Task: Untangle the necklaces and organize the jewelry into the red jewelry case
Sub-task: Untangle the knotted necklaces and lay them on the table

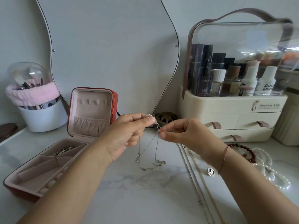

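My left hand (129, 133) and my right hand (182, 135) hold thin tangled silver necklaces (155, 149) up over the marble tabletop, fingertips pinching the chains close together near the top. Pendants dangle below, the lowest touching the table. The red jewelry case (90, 113) stands open at the left, pink lined, with one chain piece (63, 150) in a back compartment. Two long chains (192, 175) lie on the table under my right forearm. A small oval ring (210, 171), a dark red bead bracelet (247, 152) and pearl strands (273, 173) lie at the right.
A cream cosmetics organizer (233, 110) with drawers stands at the back right. A white brush holder with a pink band (37, 101) sits at the back left. A curved mirror (106, 50) leans behind. A brown openwork ornament (165, 118) sits just behind my hands.
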